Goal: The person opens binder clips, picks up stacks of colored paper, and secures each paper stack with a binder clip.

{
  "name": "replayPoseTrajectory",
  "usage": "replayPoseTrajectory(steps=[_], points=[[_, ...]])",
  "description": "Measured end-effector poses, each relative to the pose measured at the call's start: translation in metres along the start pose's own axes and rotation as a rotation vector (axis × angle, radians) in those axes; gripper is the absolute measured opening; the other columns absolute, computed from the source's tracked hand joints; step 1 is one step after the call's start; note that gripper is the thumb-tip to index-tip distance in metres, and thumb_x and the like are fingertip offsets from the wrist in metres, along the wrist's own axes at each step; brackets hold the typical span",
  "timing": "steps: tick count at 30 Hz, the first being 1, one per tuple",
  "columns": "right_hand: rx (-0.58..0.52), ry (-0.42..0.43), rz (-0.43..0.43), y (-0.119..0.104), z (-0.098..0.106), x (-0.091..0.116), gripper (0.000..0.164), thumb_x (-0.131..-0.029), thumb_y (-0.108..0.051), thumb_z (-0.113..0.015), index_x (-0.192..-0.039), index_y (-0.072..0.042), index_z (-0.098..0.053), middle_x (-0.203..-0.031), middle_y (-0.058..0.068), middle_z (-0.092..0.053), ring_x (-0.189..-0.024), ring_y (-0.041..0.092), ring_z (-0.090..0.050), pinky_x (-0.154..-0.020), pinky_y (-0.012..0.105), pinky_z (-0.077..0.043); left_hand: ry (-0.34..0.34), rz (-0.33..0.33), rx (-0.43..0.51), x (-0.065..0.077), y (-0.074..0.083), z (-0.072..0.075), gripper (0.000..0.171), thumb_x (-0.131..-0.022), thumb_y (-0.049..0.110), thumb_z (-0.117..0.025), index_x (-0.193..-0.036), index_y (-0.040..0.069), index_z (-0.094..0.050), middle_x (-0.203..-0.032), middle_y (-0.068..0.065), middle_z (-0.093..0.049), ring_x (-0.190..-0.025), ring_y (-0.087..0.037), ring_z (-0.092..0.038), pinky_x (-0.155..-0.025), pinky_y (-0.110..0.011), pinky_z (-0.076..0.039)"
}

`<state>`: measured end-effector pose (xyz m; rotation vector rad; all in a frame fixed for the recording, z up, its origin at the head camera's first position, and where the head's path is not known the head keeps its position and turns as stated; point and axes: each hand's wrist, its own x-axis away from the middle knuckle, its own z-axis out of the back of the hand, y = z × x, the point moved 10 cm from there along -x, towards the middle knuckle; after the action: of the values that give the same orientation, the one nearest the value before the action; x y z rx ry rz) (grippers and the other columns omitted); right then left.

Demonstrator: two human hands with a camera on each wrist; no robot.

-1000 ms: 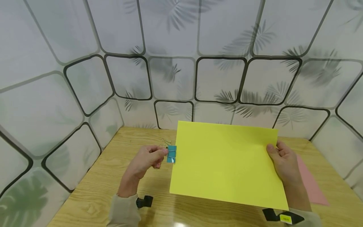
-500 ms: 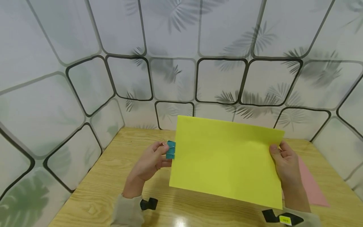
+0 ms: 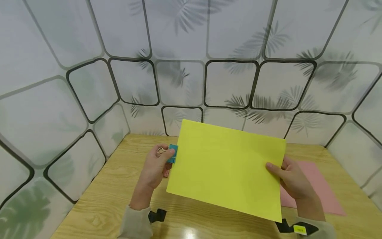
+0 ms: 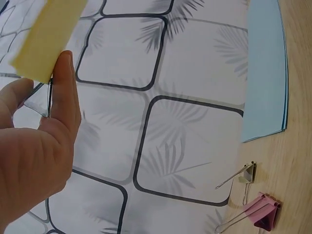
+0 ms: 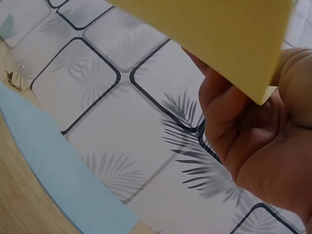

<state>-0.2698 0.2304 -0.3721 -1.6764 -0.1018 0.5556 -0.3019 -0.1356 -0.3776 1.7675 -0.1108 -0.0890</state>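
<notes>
My left hand [image 3: 153,166] pinches a blue binder clip [image 3: 172,153] by its wire handles, thumb in front. The clip sits at the left edge of a sheet of yellow paper [image 3: 226,172]. In the left wrist view, the clip's wire handle [image 4: 50,100] shows between thumb and fingers below the yellow paper [image 4: 51,39]. My right hand [image 3: 295,181] grips the sheet's right edge, thumb on the front face, fingers behind. The right wrist view shows the paper's corner [image 5: 243,53] between thumb and curled fingers. The sheet is held above the table, tilted down to the right.
Pink paper [image 3: 320,189] lies on the wooden table [image 3: 98,199] at the right. A pink binder clip [image 4: 263,212], a gold-toned binder clip [image 4: 249,171] and light blue sheets [image 4: 265,68] also lie on the table. A patterned wall covering [image 3: 185,83] stands behind.
The yellow paper and right hand have shifted left, uncovering more pink paper. The left hand has moved up slightly, its fingers shifting on the clip, and wire loops now show by its thumb.
</notes>
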Motion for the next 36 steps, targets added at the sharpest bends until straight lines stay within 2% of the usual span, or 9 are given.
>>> replayPoseTrajectory(steps=[5, 10, 14, 17, 19, 23, 28, 33, 36], points=[[0.092, 0.063, 0.055, -0.005, 0.008, 0.001, 0.031, -0.105, 0.003, -0.041, -0.128, -0.013, -0.053, -0.107, 0.0, -0.072, -0.09, 0.014, -0.072, -0.072, 0.028, -0.059, 0.039, -0.037, -0.043, 0.002, 0.007, 0.003, 0.02, -0.099, 0.008, -0.06, -0.111, 0.009, -0.044, -0.092, -0.002, -0.065, -0.072, -0.014, -0.065, -0.061, -0.025, -0.053], [-0.036, 0.106, 0.066, -0.004, 0.009, -0.001, 0.031, -0.107, -0.003, -0.038, -0.128, -0.013, -0.058, -0.108, 0.001, -0.071, -0.092, 0.014, -0.071, -0.075, 0.028, -0.058, 0.062, -0.042, 0.012, 0.003, 0.007, 0.005, 0.019, -0.099, 0.004, -0.058, -0.113, 0.007, -0.045, -0.093, -0.003, -0.065, -0.073, -0.013, -0.065, -0.067, -0.024, -0.054], [-0.078, -0.043, 0.012, 0.004, -0.01, -0.006, 0.035, -0.109, -0.005, -0.031, -0.14, -0.013, -0.044, -0.117, 0.003, -0.068, -0.1, 0.018, -0.071, -0.078, 0.035, -0.059, 0.102, -0.048, 0.091, 0.003, 0.006, 0.009, 0.022, -0.1, 0.003, -0.056, -0.117, 0.007, -0.042, -0.087, -0.001, -0.067, -0.067, -0.011, -0.066, -0.066, -0.022, -0.053], [0.014, -0.153, -0.013, 0.008, -0.021, -0.006, 0.041, -0.108, -0.001, -0.032, -0.147, -0.009, -0.031, -0.126, 0.005, -0.065, -0.106, 0.023, -0.069, -0.079, 0.04, -0.059, 0.119, -0.055, 0.108, 0.001, 0.006, 0.01, 0.026, -0.099, 0.004, -0.057, -0.119, 0.006, -0.041, -0.084, 0.001, -0.068, -0.067, -0.01, -0.067, -0.068, -0.023, -0.055], [0.109, -0.153, -0.006, 0.008, -0.019, -0.006, 0.041, -0.106, 0.002, -0.036, -0.147, -0.005, -0.032, -0.125, 0.005, -0.065, -0.104, 0.024, -0.07, -0.077, 0.04, -0.059, 0.11, -0.051, 0.113, -0.001, 0.007, 0.01, 0.027, -0.099, 0.003, -0.057, -0.121, 0.006, -0.041, -0.084, 0.002, -0.068, -0.069, -0.01, -0.068, -0.07, -0.023, -0.055], [0.257, -0.035, -0.013, 0.007, -0.003, -0.002, 0.025, -0.105, 0.001, -0.043, -0.129, -0.002, -0.049, -0.106, 0.001, -0.073, -0.089, 0.018, -0.072, -0.07, 0.033, -0.059, 0.061, -0.017, 0.0, -0.002, 0.006, 0.011, 0.033, -0.101, 0.008, -0.056, -0.13, 0.001, -0.042, -0.094, -0.003, -0.066, -0.08, -0.013, -0.068, -0.074, -0.026, -0.056], [0.265, 0.073, -0.033, 0.003, 0.01, 0.005, 0.017, -0.103, 0.002, -0.048, -0.117, -0.005, -0.055, -0.094, 0.001, -0.073, -0.079, 0.014, -0.071, -0.065, 0.028, -0.057, -0.103, 0.013, -0.154, 0.001, 0.006, 0.007, 0.051, -0.104, 0.019, -0.052, -0.144, -0.007, -0.035, -0.116, -0.018, -0.056, -0.094, -0.015, -0.067, -0.085, -0.029, -0.056], [0.079, 0.077, 0.006, -0.003, 0.014, 0.008, 0.027, -0.103, 0.005, -0.044, -0.118, -0.009, -0.06, -0.102, 0.003, -0.072, -0.086, 0.015, -0.072, -0.069, 0.029, -0.059, -0.308, -0.016, 0.01, 0.006, 0.012, -0.003, 0.053, -0.106, 0.013, -0.044, -0.145, -0.017, -0.023, -0.12, -0.012, -0.058, -0.102, -0.015, -0.067, -0.092, -0.029, -0.053], [-0.023, 0.066, 0.053, -0.01, 0.014, 0.008, 0.034, -0.104, 0.007, -0.039, -0.123, -0.01, -0.062, -0.107, 0.004, -0.071, -0.089, 0.017, -0.073, -0.07, 0.031, -0.059, -0.351, -0.042, 0.089, 0.008, 0.016, -0.005, 0.051, -0.106, 0.01, -0.042, -0.142, -0.022, -0.024, -0.116, -0.006, -0.062, -0.102, -0.015, -0.068, -0.092, -0.028, -0.054]])
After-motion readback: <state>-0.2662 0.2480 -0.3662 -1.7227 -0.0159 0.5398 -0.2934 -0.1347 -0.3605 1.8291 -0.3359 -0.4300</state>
